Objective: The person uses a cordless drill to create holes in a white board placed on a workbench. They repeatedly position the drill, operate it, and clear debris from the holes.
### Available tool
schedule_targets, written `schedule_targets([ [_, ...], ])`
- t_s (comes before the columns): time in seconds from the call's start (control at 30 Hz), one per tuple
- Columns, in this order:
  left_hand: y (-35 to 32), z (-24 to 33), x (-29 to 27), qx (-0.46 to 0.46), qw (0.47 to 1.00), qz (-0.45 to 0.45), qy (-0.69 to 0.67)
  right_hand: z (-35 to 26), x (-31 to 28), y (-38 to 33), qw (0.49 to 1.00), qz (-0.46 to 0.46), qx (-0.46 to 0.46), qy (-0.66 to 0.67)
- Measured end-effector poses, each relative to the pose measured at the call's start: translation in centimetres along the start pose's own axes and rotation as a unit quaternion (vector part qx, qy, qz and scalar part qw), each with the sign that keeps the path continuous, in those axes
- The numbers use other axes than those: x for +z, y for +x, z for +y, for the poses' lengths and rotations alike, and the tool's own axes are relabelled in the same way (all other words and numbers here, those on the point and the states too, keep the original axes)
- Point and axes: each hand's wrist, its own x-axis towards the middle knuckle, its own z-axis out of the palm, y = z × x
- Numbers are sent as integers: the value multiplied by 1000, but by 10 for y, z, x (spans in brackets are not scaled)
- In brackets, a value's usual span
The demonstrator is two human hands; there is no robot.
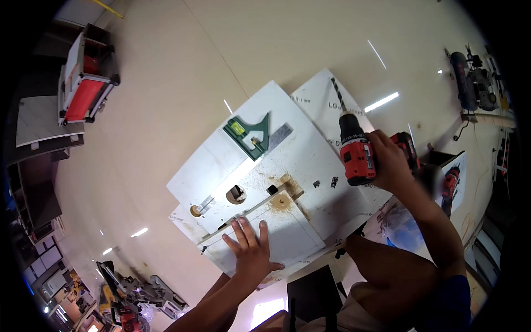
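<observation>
My right hand [390, 162] grips a red and black cordless drill [357, 155], raised over the right side of the white boards. A long dark twist bit [338, 95] in its chuck points toward the far side. Fingers spread, my left hand [251, 252] lies flat on a smaller white board [293, 234]. Sawdust rings a drilled hole [281, 201] near that board's far corner. Beyond it, a green combination square [247, 136] rests on the larger white panel [210, 166], its steel rule running across the surface.
The panel has a round cutout [235, 194] and small black bits. A red and silver tool case [84, 91] stands on the floor at far left. Lower left is a saw machine [138, 299]; at far right, a compressor-like machine [470, 80]. An open box [451, 177] sits beside my right arm.
</observation>
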Motion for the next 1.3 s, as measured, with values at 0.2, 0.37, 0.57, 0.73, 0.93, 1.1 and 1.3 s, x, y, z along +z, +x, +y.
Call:
schedule_targets([
  [0.2,-6,-11,14,33,996,77,-43,-4,11,4,1000,-2,5,-7],
  [0.37,-19,-19,13,60,986,131,-85,0,20,1,1000,-8,8,13],
  [0.57,-72,-93,13,-129,885,311,-321,4,20,-5,1000,8,19,5],
  [0.73,-108,-91,96,-309,666,115,-669,6,31,-8,999,51,-10,-6],
  [0.93,-103,-75,127,-332,679,140,-640,1,45,-7,1000,25,-5,-11],
  [1.1,-118,-39,113,-318,570,154,-742,5,39,-11,998,55,-29,-8],
  [1.3,-171,-22,97,-264,527,204,-782,9,42,-11,998,51,-32,25],
])
